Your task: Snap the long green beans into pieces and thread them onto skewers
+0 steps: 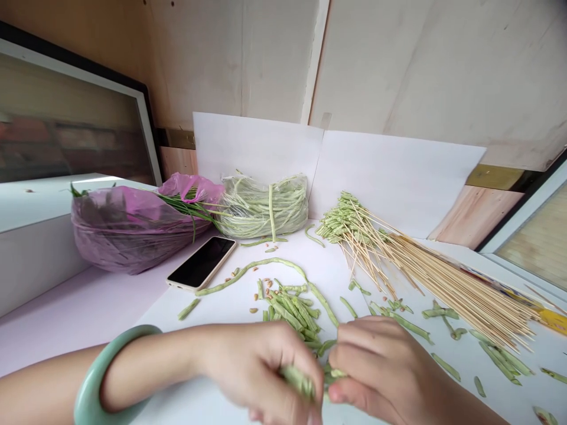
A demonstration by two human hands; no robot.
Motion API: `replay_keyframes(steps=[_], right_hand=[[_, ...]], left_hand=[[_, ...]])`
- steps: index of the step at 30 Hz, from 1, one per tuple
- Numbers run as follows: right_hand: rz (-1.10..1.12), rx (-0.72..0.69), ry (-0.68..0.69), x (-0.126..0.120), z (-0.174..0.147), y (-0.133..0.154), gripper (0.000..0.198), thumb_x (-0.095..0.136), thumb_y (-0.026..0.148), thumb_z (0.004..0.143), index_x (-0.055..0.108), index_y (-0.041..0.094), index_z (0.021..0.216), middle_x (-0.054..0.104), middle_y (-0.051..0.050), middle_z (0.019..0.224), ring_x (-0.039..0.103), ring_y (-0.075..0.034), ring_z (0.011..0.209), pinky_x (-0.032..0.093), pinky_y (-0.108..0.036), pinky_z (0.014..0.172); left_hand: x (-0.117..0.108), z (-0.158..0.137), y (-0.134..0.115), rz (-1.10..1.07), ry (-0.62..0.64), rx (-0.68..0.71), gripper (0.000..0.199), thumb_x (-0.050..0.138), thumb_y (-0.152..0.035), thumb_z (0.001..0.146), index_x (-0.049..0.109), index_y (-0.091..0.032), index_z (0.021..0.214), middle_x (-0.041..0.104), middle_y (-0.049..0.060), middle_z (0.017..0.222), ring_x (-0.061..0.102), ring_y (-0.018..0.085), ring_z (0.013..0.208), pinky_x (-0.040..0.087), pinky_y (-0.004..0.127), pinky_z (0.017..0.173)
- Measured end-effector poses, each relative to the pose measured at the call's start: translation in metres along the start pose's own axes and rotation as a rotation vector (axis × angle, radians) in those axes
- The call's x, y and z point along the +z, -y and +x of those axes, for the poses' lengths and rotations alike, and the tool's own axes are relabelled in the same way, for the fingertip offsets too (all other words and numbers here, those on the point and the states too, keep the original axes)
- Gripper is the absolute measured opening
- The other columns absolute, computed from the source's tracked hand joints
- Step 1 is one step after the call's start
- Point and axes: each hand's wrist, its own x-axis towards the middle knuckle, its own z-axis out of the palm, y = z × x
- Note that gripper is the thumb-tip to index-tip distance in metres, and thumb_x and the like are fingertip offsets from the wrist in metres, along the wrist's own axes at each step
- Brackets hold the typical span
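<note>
My left hand [261, 363], with a pale green bangle [91, 378] on its wrist, is closed around several short pieces of green long bean [297, 381]. Close beside it, my right hand [381, 363] has its fingers curled and pinched on a piece of long bean [337, 373], mostly hidden by the fingers. Just beyond both hands lies a heap of cut bean pieces [292, 310] on the white surface. One uncut long bean [261, 264] curves around behind the heap. Small brown bean seeds [260, 286] are scattered near it.
A phone [202, 262] lies left of the heap. Behind it are a purple bag of greens [128, 227] and a clear bag of long beans [248, 206]. At right lie bamboo skewers [460, 289], a stack of skewered beans [343, 218] and loose bean scraps [500, 360].
</note>
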Motion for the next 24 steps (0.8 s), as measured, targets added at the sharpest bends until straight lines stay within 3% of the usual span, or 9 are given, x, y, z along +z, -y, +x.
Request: replay_keyframes(steps=[2,5,7,9,13,18,24], right_hand=[[0.012,0.089,-0.054,0.004,-0.002,-0.006,0.045,0.030,0.044,0.102,0.055,0.020,0.073,0.051,0.003,0.060,0.045,-0.012,0.049,0.031,-0.026,0.048],[0.076,0.179,-0.020,0.006,-0.006,-0.009,0.036,0.032,0.040,0.101,0.059,0.019,0.090,0.053,0.000,0.069,0.049,-0.015,0.056,0.036,-0.026,0.051],[0.123,0.183,0.036,0.003,-0.005,-0.008,0.028,0.032,0.026,0.098,0.060,0.019,0.099,0.052,-0.003,0.076,0.051,-0.016,0.061,0.040,-0.026,0.053],[0.141,0.182,0.084,-0.001,-0.004,-0.005,0.033,0.032,0.012,0.090,0.058,0.017,0.110,0.050,-0.005,0.083,0.050,-0.016,0.062,0.043,-0.026,0.052],[0.178,0.182,0.137,-0.001,-0.002,-0.003,0.047,0.034,0.005,0.086,0.047,0.019,0.128,0.052,-0.005,0.091,0.053,-0.015,0.064,0.048,-0.026,0.057],[0.352,0.312,0.073,0.008,-0.007,-0.005,0.032,0.052,0.008,0.086,0.046,0.029,0.110,0.061,0.002,0.093,0.062,-0.014,0.087,0.050,-0.024,0.077],[0.394,0.276,-0.047,0.027,-0.008,-0.004,0.026,0.054,0.005,0.084,0.043,0.027,0.090,0.060,0.007,0.080,0.059,-0.009,0.066,0.047,-0.017,0.061]], left_hand=[[-0.002,-0.001,-0.011,-0.203,-0.170,-0.105,0.025,0.065,-0.039,0.078,0.058,-0.016,0.071,0.054,-0.004,0.050,0.042,0.006,0.033,0.032,0.015,0.030],[-0.007,0.003,-0.013,-0.393,-0.318,-0.080,0.037,0.068,-0.050,0.075,0.060,-0.014,0.077,0.066,0.003,0.064,0.051,0.008,0.038,0.043,0.018,0.034],[-0.009,0.007,-0.009,-0.444,-0.367,-0.060,0.037,0.071,-0.048,0.073,0.061,-0.012,0.079,0.069,0.007,0.073,0.059,0.011,0.047,0.049,0.021,0.041],[-0.010,0.008,-0.005,-0.468,-0.392,-0.046,0.038,0.073,-0.046,0.073,0.062,-0.011,0.079,0.069,0.008,0.075,0.062,0.012,0.051,0.048,0.020,0.042],[-0.010,0.008,-0.004,-0.495,-0.390,-0.035,0.042,0.073,-0.049,0.072,0.064,-0.010,0.081,0.067,0.006,0.069,0.056,0.007,0.044,0.042,0.014,0.038],[-0.008,0.007,-0.006,-0.452,-0.300,-0.048,0.051,0.078,-0.056,0.062,0.063,-0.011,0.082,0.064,0.002,0.064,0.056,0.007,0.045,0.044,0.015,0.041],[-0.004,0.005,-0.005,-0.280,-0.287,-0.167,0.040,0.079,-0.046,0.065,0.060,-0.013,0.075,0.061,-0.002,0.059,0.052,0.006,0.040,0.037,0.014,0.034]])
